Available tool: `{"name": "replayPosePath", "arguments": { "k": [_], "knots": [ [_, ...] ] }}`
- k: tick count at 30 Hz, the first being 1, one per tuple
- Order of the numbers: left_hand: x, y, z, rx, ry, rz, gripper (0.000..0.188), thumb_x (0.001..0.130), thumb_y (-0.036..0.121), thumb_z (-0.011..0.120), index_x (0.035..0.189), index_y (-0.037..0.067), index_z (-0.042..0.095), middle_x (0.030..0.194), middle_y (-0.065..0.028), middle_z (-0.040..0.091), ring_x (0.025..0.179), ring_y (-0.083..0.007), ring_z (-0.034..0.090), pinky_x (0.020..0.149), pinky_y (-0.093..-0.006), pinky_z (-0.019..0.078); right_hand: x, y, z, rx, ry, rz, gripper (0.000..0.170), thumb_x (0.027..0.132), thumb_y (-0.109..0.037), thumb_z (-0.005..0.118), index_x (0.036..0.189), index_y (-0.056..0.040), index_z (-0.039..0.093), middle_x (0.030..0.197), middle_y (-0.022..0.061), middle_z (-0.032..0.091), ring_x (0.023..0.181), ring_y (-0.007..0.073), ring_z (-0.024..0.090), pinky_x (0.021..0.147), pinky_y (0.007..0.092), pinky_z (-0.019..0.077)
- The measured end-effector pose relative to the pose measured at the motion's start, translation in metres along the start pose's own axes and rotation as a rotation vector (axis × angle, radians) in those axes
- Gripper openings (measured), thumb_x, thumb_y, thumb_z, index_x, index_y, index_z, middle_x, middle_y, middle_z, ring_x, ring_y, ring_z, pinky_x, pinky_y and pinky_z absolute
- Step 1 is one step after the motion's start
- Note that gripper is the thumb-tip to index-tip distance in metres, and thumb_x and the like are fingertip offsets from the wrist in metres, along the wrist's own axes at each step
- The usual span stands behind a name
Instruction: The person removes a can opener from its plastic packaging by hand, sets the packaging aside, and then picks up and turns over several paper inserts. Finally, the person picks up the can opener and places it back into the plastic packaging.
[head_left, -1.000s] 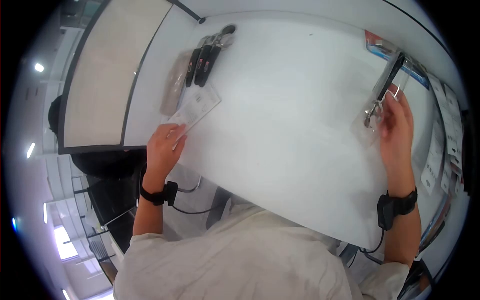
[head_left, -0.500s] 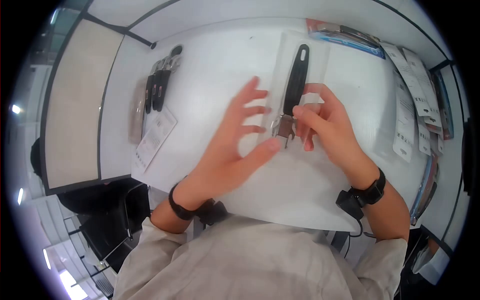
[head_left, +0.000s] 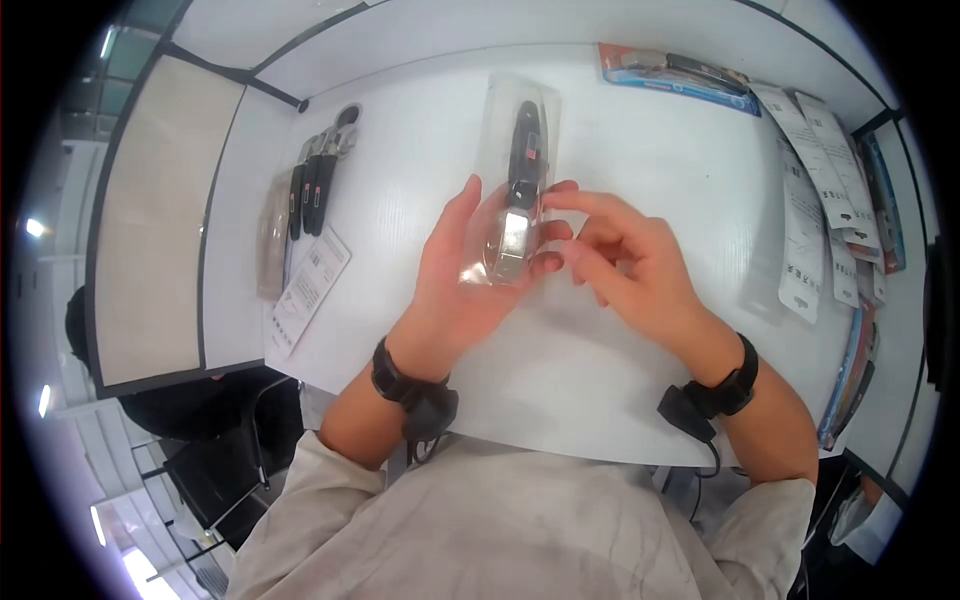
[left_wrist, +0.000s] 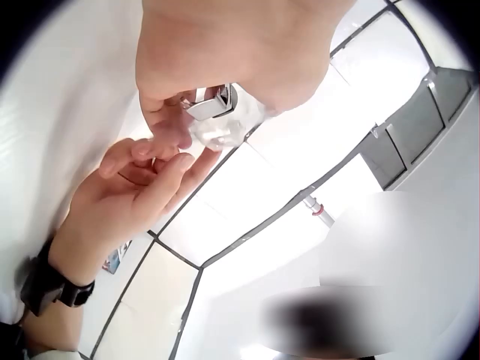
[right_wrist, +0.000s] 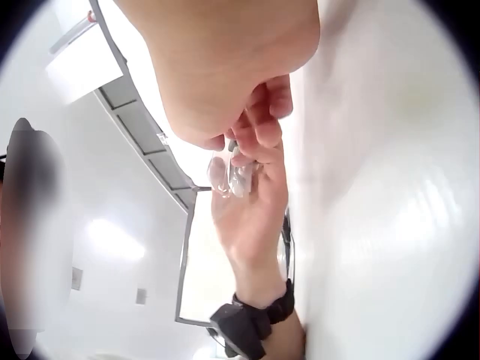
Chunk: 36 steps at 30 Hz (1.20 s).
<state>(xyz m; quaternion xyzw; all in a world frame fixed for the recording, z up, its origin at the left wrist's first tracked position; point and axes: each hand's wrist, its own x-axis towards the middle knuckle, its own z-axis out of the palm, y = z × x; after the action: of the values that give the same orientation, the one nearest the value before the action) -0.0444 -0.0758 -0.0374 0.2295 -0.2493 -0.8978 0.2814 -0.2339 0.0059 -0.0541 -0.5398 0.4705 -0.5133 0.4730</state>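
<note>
A black-handled tool (head_left: pixel 524 155) with a shiny metal head lies in a clear plastic sleeve (head_left: pixel 494 130) above the table. My left hand (head_left: pixel 450 290) holds the sleeve's lower part across its palm, fingertips curled round the right side. Beside that edge is my right hand (head_left: pixel 645 275), index finger reaching to the sleeve and the other fingers loosely bent; whether it touches cannot be told. In the left wrist view, the metal head (left_wrist: pixel 211 106) shows under my left hand (left_wrist: pixel 225 45). The right wrist view shows clear plastic (right_wrist: pixel 238 180) between both hands.
Several black-handled tools (head_left: pixel 314 190) lie at the table's left, beside a clear package (head_left: pixel 272 245) and a white card (head_left: pixel 312 285). A blue-and-red package (head_left: pixel 680 80) lies at the back right. White cards (head_left: pixel 800 230) overlap along the right side, near another package (head_left: pixel 848 380).
The sleeved tool has come from the right to the middle and now shows its labelled side. My left hand has left the card and taken hold of the sleeve; my right hand has loosened.
</note>
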Motion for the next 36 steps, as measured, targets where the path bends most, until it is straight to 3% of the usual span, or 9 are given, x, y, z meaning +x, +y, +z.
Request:
{"name": "replayPosePath", "arguments": {
  "k": [5, 6, 10, 17, 20, 23, 24, 31, 36],
  "knots": [
    [-0.007, 0.007, 0.007, 0.21, -0.008, 0.017, 0.058, 0.11, 0.046, 0.036, 0.152, 0.006, 0.044, 0.148, -0.0159, 0.054, 0.127, -0.0251, 0.056, 0.095, -0.0373, 0.0506, 0.006, 0.0, -0.008, -0.363, 0.216, -0.246, 0.049, 0.087, 0.003, 0.071, 0.133, -0.0088, 0.064, 0.104, 0.0039, 0.064, 0.084, 0.0098, 0.06, 0.061, 0.0237, 0.0446],
    [-0.007, 0.009, 0.007, 0.238, 0.018, 0.022, 0.057, 0.11, 0.044, 0.037, 0.152, 0.005, 0.046, 0.145, -0.0161, 0.057, 0.123, -0.0261, 0.059, 0.091, -0.0366, 0.052, 0.005, 0.004, -0.009, -0.363, 0.219, -0.285, 0.058, 0.081, 0.003, 0.075, 0.136, -0.0108, 0.063, 0.13, 0.0085, 0.058, 0.105, 0.0178, 0.061, 0.073, 0.0289, 0.0497],
    [-0.015, 0.025, 0.012, 0.514, 0.062, -0.044, 0.059, 0.109, 0.046, 0.04, 0.145, 0.001, 0.054, 0.138, -0.016, 0.062, 0.115, -0.027, 0.064, 0.086, -0.0379, 0.0543, 0.01, -0.002, -0.004, -0.647, 0.29, -0.528, 0.058, 0.077, -0.004, 0.078, 0.132, -0.0211, 0.069, 0.141, 0.0061, 0.058, 0.133, 0.0357, 0.05, 0.103, 0.0432, 0.0461],
    [-0.031, 0.023, 0.002, 0.635, -0.069, -0.129, 0.073, 0.111, 0.056, 0.025, 0.147, -0.002, 0.05, 0.135, -0.0201, 0.062, 0.11, -0.0295, 0.067, 0.084, -0.0373, 0.0575, 0.012, 0.005, -0.004, -0.907, 0.236, -0.633, 0.039, 0.075, -0.004, 0.079, 0.111, -0.0145, 0.076, 0.137, 0.0078, 0.063, 0.136, 0.031, 0.052, 0.103, 0.0428, 0.0462],
    [-0.041, 0.042, 0.008, 0.678, -0.084, -0.187, 0.06, 0.11, 0.044, 0.042, 0.147, -0.003, 0.05, 0.129, -0.0193, 0.064, 0.106, -0.0267, 0.068, 0.084, -0.0357, 0.0575, 0.012, 0.008, -0.008, -0.819, 0.274, -0.625, 0.043, 0.073, 0.002, 0.078, 0.113, -0.0127, 0.075, 0.135, 0.0087, 0.064, 0.129, 0.0309, 0.057, 0.103, 0.0417, 0.0466],
    [-0.048, 0.05, 0.0, 0.914, -0.04, -0.102, 0.045, 0.103, 0.019, 0.059, 0.143, -0.002, 0.055, 0.125, -0.0167, 0.065, 0.098, -0.0248, 0.07, 0.084, -0.0344, 0.0574, 0.011, 0.006, -0.009, -0.672, 0.41, -0.575, 0.047, 0.072, 0.007, 0.076, 0.115, -0.0115, 0.074, 0.132, 0.0095, 0.064, 0.12, 0.0315, 0.06, 0.102, 0.0401, 0.0476],
    [-0.052, 0.053, 0.001, 0.903, 0.061, -0.081, 0.048, 0.091, -0.001, 0.065, 0.138, -0.001, 0.061, 0.116, -0.0125, 0.065, 0.091, -0.024, 0.072, 0.079, -0.0326, 0.0583, 0.012, 0.007, -0.011, -0.641, 0.444, -0.577, 0.049, 0.074, 0.01, 0.073, 0.119, -0.0095, 0.072, 0.131, 0.0105, 0.063, 0.115, 0.0317, 0.062, 0.101, 0.0387, 0.049],
    [-0.06, 0.113, -0.034, 1.131, 0.199, -0.089, 0.05, 0.09, 0.002, 0.068, 0.139, 0.001, 0.058, 0.096, -0.0028, 0.064, 0.086, -0.0215, 0.074, 0.066, -0.0249, 0.0563, 0.015, 0.008, -0.014, -0.518, 0.441, -0.487, 0.05, 0.077, 0.01, 0.071, 0.124, -0.0079, 0.069, 0.126, 0.012, 0.062, 0.114, 0.0296, 0.062, 0.095, 0.0348, 0.0521],
    [-0.051, 0.153, -0.056, 1.012, 0.2, -0.406, 0.049, 0.09, 0.015, 0.071, 0.135, 0.001, 0.059, 0.103, -0.0052, 0.068, 0.088, -0.0213, 0.074, 0.067, -0.0231, 0.0531, 0.014, 0.007, -0.014, -0.503, 0.433, -0.484, 0.048, 0.078, 0.009, 0.071, 0.124, -0.0076, 0.07, 0.124, 0.0119, 0.062, 0.113, 0.0294, 0.062, 0.094, 0.0349, 0.0521]
  ]
}}
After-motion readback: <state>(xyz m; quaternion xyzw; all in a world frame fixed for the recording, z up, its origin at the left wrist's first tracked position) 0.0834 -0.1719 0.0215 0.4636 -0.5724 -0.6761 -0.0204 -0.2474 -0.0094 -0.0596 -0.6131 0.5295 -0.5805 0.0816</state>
